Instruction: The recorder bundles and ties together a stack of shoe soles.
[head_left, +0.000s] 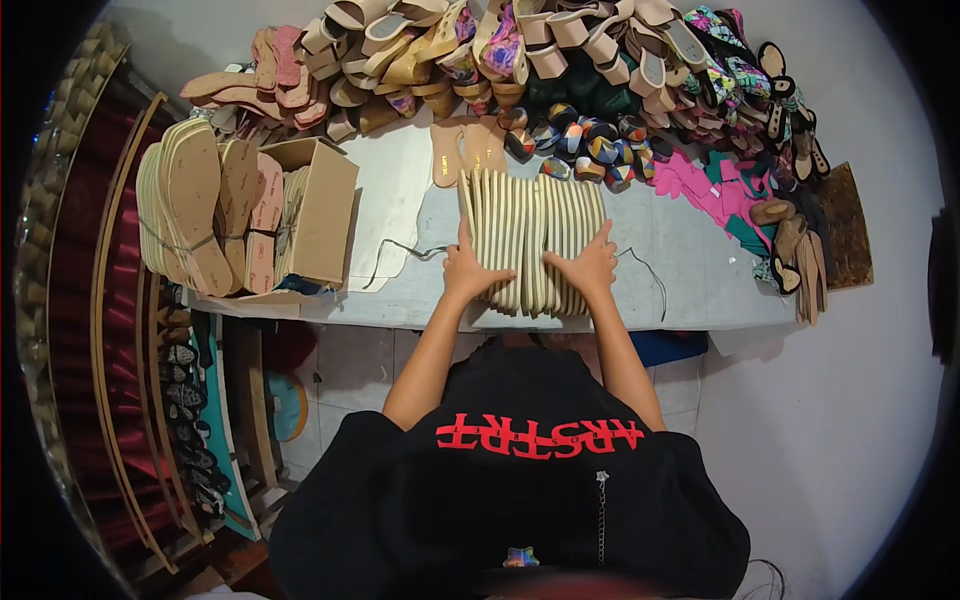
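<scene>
A row of cream shoe insoles (535, 235) stands on edge at the front middle of the table, packed side by side. My left hand (468, 268) grips its left end, with the thumb laid over the near edges. At the right end my right hand (588, 264) holds the row in the same way, thumb pointing inward. Between them the hands squeeze the insoles together. A dark string (400, 247) comes out from the left side of the row, and another length of string (648, 272) trails off on the right. Whatever lies under the row is hidden.
On the left, a cardboard box (325, 215) holds tied bundles of insoles (190, 205). Heeled sandals (400, 50) are heaped along the back. Small multicoloured patterned pieces (600, 150) lie behind the row, with pink cut pieces (700, 195) to the right. A shoe rack (185, 400) stands at left.
</scene>
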